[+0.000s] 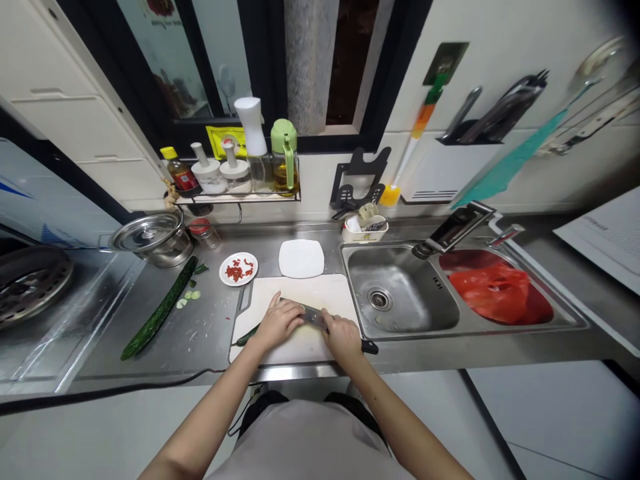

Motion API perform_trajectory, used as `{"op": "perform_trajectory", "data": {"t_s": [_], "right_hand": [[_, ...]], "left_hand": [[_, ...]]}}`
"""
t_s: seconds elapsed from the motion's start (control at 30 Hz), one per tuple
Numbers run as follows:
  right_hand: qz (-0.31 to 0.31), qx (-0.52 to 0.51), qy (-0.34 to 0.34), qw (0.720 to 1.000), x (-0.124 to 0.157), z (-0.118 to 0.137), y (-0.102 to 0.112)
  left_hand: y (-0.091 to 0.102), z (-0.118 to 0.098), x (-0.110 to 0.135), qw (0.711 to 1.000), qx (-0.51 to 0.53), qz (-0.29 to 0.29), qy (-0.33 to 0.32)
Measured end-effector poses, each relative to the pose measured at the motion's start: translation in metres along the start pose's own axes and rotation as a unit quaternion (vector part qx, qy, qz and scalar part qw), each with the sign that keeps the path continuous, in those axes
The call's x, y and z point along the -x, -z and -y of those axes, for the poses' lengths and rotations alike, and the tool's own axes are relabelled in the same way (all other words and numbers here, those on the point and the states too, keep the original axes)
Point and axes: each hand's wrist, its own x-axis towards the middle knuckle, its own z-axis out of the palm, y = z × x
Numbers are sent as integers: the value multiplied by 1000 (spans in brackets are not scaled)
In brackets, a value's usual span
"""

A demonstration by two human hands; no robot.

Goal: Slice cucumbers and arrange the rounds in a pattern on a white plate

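White and flat, the cutting board lies at the front edge of the shiny steel surface, just beside the sink. On it, the left hand curls down over a green cucumber piece. The right hand is wrapped tight round a knife, with its grey blade close to the left fingers. A long bumpy cucumber lies slanted toward the left edge.

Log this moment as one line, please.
left hand: pressing dark green cucumber piece on white plastic cutting board | right hand: gripping black-handled steel knife | blade: beside left hand
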Motion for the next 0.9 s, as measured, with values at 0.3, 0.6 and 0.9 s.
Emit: {"op": "perform_trajectory", "data": {"t_s": [0.3,0.6,0.9], "right_hand": [[-1,0,30,1000,1,-6,3],[0,2,5,1000,-3,-9,4],[-1,-26,-74,997,-8,-31,-1]], "left_hand": [[8,0,-7,998,7,20,53],[4,-6,-4,1000,26,4,16],[-10,50,2,883,155,-208,392]]}}
